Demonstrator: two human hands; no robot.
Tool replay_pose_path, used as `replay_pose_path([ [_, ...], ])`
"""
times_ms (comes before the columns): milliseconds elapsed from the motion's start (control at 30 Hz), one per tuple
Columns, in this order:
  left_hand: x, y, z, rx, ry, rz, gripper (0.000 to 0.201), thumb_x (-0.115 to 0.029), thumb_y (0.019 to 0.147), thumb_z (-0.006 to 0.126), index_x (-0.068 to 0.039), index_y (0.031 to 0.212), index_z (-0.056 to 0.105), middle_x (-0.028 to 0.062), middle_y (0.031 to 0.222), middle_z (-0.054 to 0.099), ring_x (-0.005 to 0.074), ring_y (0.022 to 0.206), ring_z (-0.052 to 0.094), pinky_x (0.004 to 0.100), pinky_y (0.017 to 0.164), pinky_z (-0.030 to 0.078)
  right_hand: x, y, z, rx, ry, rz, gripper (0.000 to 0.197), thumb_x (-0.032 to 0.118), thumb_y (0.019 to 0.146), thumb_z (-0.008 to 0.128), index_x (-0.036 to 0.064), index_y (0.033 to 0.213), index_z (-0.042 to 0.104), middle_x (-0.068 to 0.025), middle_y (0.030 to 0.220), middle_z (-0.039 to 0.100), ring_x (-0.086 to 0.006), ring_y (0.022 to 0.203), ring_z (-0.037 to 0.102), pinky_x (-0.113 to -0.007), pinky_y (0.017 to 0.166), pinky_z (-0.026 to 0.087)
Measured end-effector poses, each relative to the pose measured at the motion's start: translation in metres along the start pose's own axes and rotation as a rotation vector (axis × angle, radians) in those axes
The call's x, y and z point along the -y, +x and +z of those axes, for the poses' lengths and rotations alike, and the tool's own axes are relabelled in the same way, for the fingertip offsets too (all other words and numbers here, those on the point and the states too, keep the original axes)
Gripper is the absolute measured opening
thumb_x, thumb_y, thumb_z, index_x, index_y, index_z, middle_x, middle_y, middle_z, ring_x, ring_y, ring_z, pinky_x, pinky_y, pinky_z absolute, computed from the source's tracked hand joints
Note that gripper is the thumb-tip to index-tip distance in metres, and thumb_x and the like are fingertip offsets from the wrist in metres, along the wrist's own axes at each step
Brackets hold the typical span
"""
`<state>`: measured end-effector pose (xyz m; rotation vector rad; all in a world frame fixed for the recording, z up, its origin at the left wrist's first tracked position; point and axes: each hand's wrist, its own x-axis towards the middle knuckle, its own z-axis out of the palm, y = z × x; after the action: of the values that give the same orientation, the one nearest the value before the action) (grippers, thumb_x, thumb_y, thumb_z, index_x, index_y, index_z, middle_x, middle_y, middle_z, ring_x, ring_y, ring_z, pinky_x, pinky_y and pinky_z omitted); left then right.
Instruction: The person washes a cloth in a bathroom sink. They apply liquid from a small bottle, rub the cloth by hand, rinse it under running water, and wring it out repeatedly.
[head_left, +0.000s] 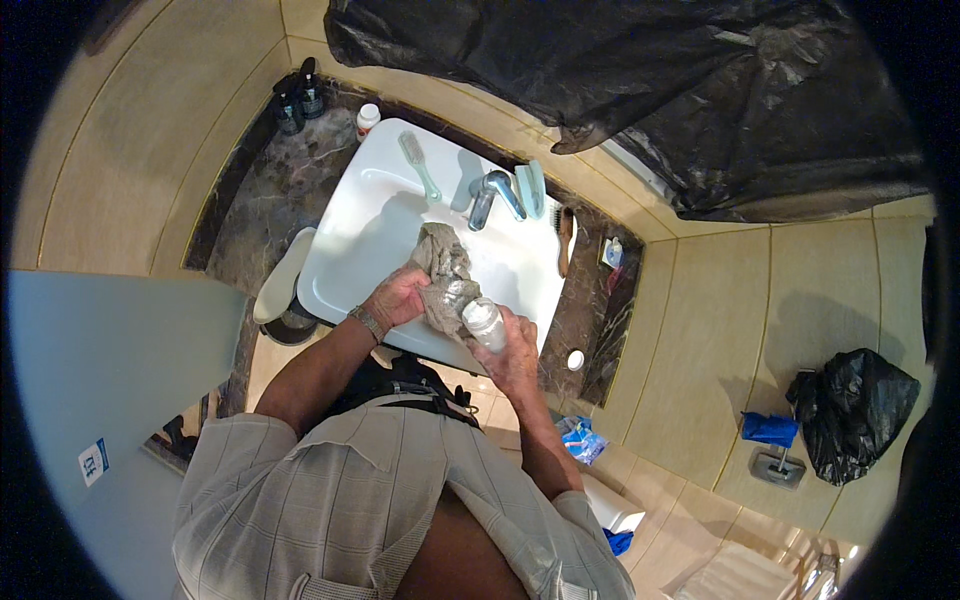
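Note:
My left hand (398, 297) grips a crumpled grey cloth (441, 268) over the white sink basin (350, 215). My right hand (512, 352) holds a small clear plastic bottle (484, 322), its top pressed against the cloth. Both hands meet at the basin's near edge. A watch sits on my left wrist. A chrome tap (490, 195) stands at the far side of the basin.
On the basin rim lie a green brush (420, 165) and pale blue items (531, 188). Dark bottles (298, 100) and a white bottle (367, 120) stand on the marble counter. A black plastic sheet (650, 90) covers the wall above. A black bag (850, 410) sits on the floor at right.

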<state>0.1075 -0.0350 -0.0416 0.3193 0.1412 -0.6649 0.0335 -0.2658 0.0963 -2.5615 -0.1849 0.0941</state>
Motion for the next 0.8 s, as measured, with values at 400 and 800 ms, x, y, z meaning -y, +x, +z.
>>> replay_pose_path([
  [400, -0.001, -0.001, 0.013, -0.016, -0.022, 0.047, 0.064, -0.008, 0.088, 0.053, 0.0, 0.15, 0.043, 0.0171, 0.145, 0.058, 0.0346, 0.133, 0.057, 0.0565, 0.117, 0.041, -0.122, 0.025, -0.038, -0.477, 0.617, 0.284, 0.065, 0.01, 0.079, 0.088, 0.0039, 0.133, 0.052, -0.0071, 0.118, 0.066, -0.0191, 0.103, 0.063, -0.035, 0.092, 0.053],
  [800, 0.011, -0.011, 0.025, -0.237, 0.018, 0.106, 0.067, -0.004, 0.082, 0.055, -0.001, 0.149, 0.044, 0.0172, 0.143, 0.058, 0.0362, 0.134, 0.055, 0.0568, 0.119, 0.037, -0.384, 0.02, 0.01, -0.935, 0.725, 0.657, 0.068, 0.014, 0.076, 0.093, 0.0026, 0.129, 0.052, -0.0113, 0.12, 0.065, -0.0231, 0.108, 0.064, -0.039, 0.094, 0.054],
])
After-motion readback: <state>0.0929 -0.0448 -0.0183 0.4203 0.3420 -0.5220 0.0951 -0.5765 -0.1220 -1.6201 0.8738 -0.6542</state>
